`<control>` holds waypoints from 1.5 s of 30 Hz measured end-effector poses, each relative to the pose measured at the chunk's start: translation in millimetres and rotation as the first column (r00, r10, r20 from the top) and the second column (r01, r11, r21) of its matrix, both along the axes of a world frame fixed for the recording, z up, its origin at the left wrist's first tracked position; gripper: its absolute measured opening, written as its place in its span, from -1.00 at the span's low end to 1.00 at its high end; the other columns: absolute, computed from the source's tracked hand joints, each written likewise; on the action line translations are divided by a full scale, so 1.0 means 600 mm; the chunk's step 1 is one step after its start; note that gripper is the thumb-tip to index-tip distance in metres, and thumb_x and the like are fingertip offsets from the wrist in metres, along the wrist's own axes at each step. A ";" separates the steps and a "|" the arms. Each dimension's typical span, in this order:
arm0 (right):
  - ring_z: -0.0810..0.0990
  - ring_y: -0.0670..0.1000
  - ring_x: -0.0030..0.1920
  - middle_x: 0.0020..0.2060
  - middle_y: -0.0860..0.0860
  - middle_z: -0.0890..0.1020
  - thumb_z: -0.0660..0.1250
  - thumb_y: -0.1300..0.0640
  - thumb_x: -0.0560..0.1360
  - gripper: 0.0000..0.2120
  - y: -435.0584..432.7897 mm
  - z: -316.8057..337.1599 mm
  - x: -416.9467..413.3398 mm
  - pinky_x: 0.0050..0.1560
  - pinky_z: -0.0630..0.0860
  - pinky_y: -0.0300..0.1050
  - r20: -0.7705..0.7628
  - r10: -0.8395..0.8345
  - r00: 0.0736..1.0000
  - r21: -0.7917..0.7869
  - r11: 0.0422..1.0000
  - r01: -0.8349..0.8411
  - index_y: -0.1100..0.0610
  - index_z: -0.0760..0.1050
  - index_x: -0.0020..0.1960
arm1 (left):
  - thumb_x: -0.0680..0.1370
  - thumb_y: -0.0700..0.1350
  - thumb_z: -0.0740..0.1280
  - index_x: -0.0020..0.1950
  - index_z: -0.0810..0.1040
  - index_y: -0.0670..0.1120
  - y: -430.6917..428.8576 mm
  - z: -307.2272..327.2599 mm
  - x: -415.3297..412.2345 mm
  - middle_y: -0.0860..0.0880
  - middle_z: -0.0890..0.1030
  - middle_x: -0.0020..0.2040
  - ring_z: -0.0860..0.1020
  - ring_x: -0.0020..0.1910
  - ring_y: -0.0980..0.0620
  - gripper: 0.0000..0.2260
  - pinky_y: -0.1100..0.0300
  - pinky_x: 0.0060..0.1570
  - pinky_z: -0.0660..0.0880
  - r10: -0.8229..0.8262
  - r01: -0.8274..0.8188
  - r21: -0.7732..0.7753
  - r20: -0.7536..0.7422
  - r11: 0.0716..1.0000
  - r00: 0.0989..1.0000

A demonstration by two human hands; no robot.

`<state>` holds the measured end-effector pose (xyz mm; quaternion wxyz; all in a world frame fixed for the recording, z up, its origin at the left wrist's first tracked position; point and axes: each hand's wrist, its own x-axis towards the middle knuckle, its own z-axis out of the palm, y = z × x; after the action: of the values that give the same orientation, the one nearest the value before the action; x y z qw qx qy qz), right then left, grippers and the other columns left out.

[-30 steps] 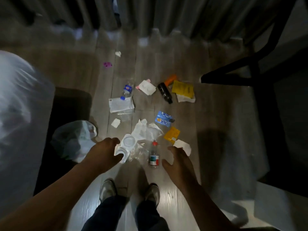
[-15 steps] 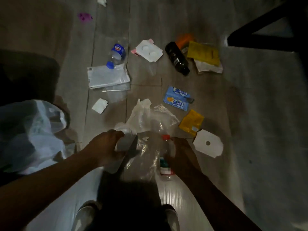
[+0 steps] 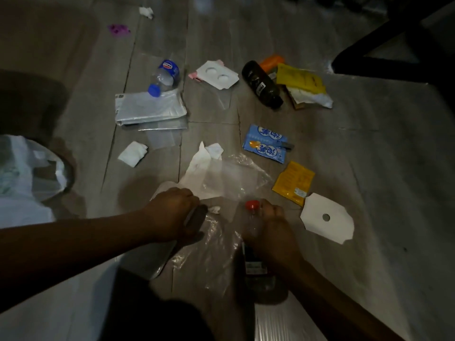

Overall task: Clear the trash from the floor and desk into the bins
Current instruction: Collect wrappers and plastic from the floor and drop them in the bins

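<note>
The left hand [image 3: 172, 212] is closed over a pale tray [image 3: 154, 259]. The right hand [image 3: 269, 232] is wrapped round the neck of a red-capped bottle [image 3: 256, 269]. Both are held low over the floor [image 3: 369, 156]. Two pieces are probably taken at once so that a trip to the bin may be spared. A clear film [image 3: 221, 175] lies beneath and between the hands.

The bin [image 3: 56, 168], lined with a white bag, stands at the left edge, near the left arm. Something pale is dimly seen inside, but it cannot be made out.

Beyond the hands lie a blue-capped bottle [image 3: 163, 77], seemingly empty, and a dark bottle [image 3: 261, 87] whose contents cannot be judged. A blue packet [image 3: 267, 142] and a holed card [image 3: 327, 221] lie there too.
</note>
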<state>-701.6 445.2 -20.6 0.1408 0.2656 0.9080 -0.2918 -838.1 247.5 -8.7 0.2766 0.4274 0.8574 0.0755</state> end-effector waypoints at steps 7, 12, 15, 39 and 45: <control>0.50 0.09 0.16 0.28 0.08 0.41 0.45 0.09 0.38 -0.28 0.022 -0.019 0.025 0.14 0.51 0.02 -0.067 -0.128 0.989 -0.065 0.990 0.124 0.06 0.19 0.44 | 0.39 0.31 0.33 0.44 0.27 0.03 0.022 -0.039 0.009 -0.01 0.37 0.37 0.30 0.35 -0.03 -0.30 -0.02 0.39 0.22 -0.168 0.155 -0.097 -0.139 0.983 0.976; 0.48 0.06 0.15 0.26 0.06 0.41 0.42 0.09 0.41 -0.30 0.034 -0.025 0.037 0.07 0.44 -0.13 -0.085 -0.135 0.987 -0.032 0.991 0.132 0.04 0.17 0.45 | 0.39 0.28 0.36 0.50 0.08 0.09 0.051 -0.046 0.021 -0.02 0.16 0.48 0.16 0.45 -0.11 -0.21 -0.17 0.46 0.02 -0.277 0.249 -0.220 -0.107 0.943 0.955; 0.49 0.04 0.12 0.24 0.06 0.43 0.41 0.07 0.41 -0.30 0.037 -0.033 0.040 0.06 0.46 -0.13 -0.097 -0.134 0.986 -0.047 0.990 0.130 0.02 0.17 0.46 | 0.43 0.23 0.34 0.49 0.13 0.07 0.056 -0.060 0.023 -0.06 0.16 0.48 0.16 0.44 -0.13 -0.28 -0.17 0.44 -0.03 -0.332 0.287 -0.251 -0.159 0.925 0.930; 0.51 0.06 0.14 0.20 0.02 0.48 0.40 0.05 0.42 -0.35 0.068 -0.067 0.018 0.14 0.50 -0.02 -0.167 -0.204 0.965 -0.042 0.979 0.200 0.02 0.22 0.43 | 0.33 0.25 0.45 0.45 0.19 -0.08 0.103 -0.060 -0.066 -0.16 0.20 0.45 0.28 0.36 -0.18 -0.17 -0.03 0.28 0.35 0.380 -0.372 0.116 -0.056 0.921 0.923; 0.46 0.06 0.23 0.30 0.01 0.42 0.36 -0.08 0.45 -0.33 0.067 -0.078 0.017 0.21 0.44 -0.02 -0.199 -0.166 0.966 0.022 0.984 0.174 0.00 0.17 0.46 | 0.14 0.46 0.39 0.51 -0.18 0.13 0.127 -0.099 -0.100 -0.08 -0.21 0.54 -0.10 0.50 -0.27 0.15 -0.29 0.40 0.11 0.233 -0.234 -0.007 -0.062 0.972 0.971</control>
<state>-691.2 485.6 -67.3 0.0195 0.3152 0.8969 -0.3097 -898.3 323.5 -68.1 0.2427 0.3239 0.9101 0.0886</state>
